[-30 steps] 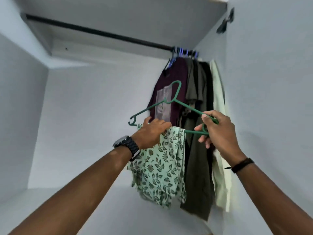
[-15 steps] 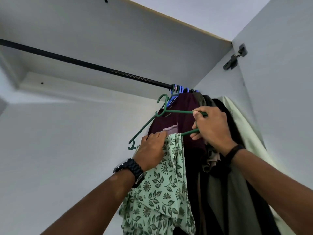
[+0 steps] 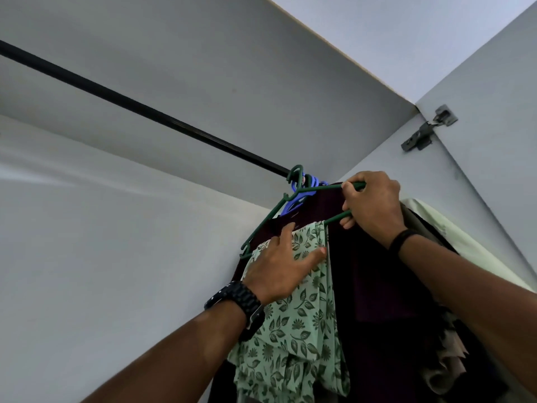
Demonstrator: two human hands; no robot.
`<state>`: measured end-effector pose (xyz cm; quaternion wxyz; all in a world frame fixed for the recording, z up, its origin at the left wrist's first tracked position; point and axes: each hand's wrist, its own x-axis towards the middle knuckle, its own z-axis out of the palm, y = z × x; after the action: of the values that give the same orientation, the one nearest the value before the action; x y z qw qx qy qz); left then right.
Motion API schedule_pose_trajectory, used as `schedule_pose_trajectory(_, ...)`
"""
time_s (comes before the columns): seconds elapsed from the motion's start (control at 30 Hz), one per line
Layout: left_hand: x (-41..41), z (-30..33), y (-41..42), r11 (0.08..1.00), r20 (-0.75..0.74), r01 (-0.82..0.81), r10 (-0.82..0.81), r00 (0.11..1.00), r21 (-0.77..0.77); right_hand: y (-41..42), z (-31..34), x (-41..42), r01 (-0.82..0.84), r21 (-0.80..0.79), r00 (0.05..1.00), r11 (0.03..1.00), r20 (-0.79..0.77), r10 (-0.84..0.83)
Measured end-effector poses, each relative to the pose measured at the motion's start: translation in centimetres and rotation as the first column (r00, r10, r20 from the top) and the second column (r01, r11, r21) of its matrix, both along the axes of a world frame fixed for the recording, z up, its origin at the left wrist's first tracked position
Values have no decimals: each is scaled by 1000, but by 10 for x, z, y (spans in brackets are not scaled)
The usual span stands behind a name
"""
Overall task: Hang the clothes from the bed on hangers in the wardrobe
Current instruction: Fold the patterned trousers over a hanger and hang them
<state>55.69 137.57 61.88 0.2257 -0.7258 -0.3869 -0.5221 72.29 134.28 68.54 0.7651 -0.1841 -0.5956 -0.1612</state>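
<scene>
Green plastic hanger [image 3: 268, 219] sat at frame centre, hook over black rod [image 3: 145, 110] beside blue hangers [image 3: 296, 199]. Right hand [image 3: 373, 206] curled round hanger's right end, gripping both bars. Left hand [image 3: 280, 269] lay with fingers spread on leaf-print pale green garment [image 3: 293, 341] draped over lower bar, lower centre. Dark maroon shirt [image 3: 374, 274] hung just behind. Metal hinge [image 3: 427, 129] showed upper right.

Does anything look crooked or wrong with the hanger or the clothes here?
Yes: the green hanger hangs tilted, its left end far lower than the end the right hand grips. The leaf-print garment is bunched on its bar instead of spread, under the left hand.
</scene>
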Motion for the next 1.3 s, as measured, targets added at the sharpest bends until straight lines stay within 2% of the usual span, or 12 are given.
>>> schedule_pose_trajectory(0.17, 2, 17, 28, 993, 5, 110, -109, 994, -34, 24, 37, -4, 52, 24, 999, 998, -18, -51)
schedule_pose_trajectory(0.37, -3, 44, 43, 1000, 5, -8, 8, 1000, 28, 39, 73, -7, 44, 80, 995, 996, -98, -36)
schedule_pose_trajectory(0.6, -16, 53, 49, 999, 7, -49, 49, 999, -7, 54, 86, -22, 45, 41, 994, 998, -101, -41)
schedule_pose_trajectory(1.03, -23, 64, 54, 992, -33, -118, 117, 993, -32, 74, 92, -43, 90, 3, 994, 996, -63, -90)
schedule_pose_trajectory(1.17, -26, 66, 55, 985, -42, -164, 163, 986, -43, 65, 102, -39, 121, -46, 993, 992, 13, -120)
schedule_pose_trajectory(1.23, -24, 67, 55, 987, -33, -148, 146, 989, -59, 52, 109, -35, 146, -63, 988, 987, 58, -142)
schedule_pose_trajectory(1.3, -19, 68, 52, 991, -25, -113, 111, 993, -74, 35, 115, -30, 95, -83, 995, 992, 33, -92)
